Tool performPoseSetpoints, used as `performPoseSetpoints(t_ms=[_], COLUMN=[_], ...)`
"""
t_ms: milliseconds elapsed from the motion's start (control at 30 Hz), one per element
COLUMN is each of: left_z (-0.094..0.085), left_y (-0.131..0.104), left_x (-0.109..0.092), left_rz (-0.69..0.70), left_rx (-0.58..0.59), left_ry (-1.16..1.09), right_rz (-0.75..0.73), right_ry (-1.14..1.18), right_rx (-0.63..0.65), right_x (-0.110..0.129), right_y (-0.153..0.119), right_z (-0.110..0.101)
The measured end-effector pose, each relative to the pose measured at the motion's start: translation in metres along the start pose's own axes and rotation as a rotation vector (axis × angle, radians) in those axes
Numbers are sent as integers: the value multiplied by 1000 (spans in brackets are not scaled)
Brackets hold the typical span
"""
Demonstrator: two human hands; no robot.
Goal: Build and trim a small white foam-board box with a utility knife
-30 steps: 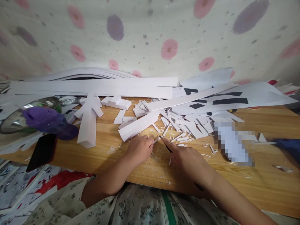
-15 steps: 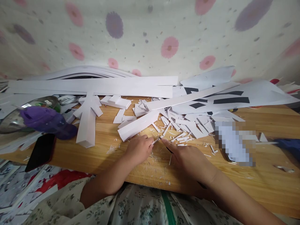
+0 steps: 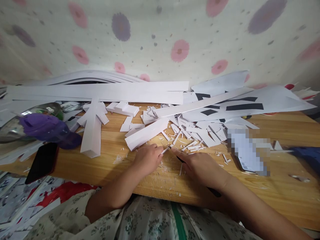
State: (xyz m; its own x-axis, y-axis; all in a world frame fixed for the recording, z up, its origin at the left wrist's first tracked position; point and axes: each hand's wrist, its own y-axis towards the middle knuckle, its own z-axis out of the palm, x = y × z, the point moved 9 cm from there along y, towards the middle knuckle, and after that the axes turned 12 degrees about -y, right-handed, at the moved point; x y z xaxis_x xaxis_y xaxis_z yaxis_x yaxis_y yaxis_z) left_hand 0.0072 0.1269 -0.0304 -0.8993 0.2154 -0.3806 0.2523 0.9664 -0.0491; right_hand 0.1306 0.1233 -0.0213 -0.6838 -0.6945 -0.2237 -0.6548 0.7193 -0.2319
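Near the front of the wooden table, my left hand pinches a small white strip. My right hand is closed around a knife with a black handle, its index finger stretched along the top. The blade tip meets the far end of the strip, between the two hands. Thin white shavings and cut scraps lie just beyond my hands. A folded white piece rests behind my left hand.
A purple bottle and a dark phone are at the left. Long white boards lie along the back. At the right are a blurred phone, printed sheets and a blue tool.
The view has shifted slightly. My right hand and the knife handle have tilted a little, with more of the handle's rear end showing below the wrist; my left hand keeps its pinch.
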Motion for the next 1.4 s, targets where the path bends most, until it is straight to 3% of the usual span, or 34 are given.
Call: performPoseSetpoints(t_ms=[267, 533, 833, 1100, 1400], left_z=[-4, -7, -6, -27, -43], left_y=[2, 23, 23, 21, 17], left_x=[-3, -19, -15, -5, -2], left_rz=[-10, 46, -3, -91, -56], left_rx=[8, -9, -91, -211, -306], left_ry=[6, -2, -75, -319, -725], right_rz=[5, -4, 57, 195, 192], right_ry=[12, 16, 111, 184, 78], right_rx=[-52, -90, -111, -198, -358], right_x=[1, 5, 0, -6, -5], right_y=[1, -2, -6, -14, -17], right_z=[2, -8, -9, -21, -42])
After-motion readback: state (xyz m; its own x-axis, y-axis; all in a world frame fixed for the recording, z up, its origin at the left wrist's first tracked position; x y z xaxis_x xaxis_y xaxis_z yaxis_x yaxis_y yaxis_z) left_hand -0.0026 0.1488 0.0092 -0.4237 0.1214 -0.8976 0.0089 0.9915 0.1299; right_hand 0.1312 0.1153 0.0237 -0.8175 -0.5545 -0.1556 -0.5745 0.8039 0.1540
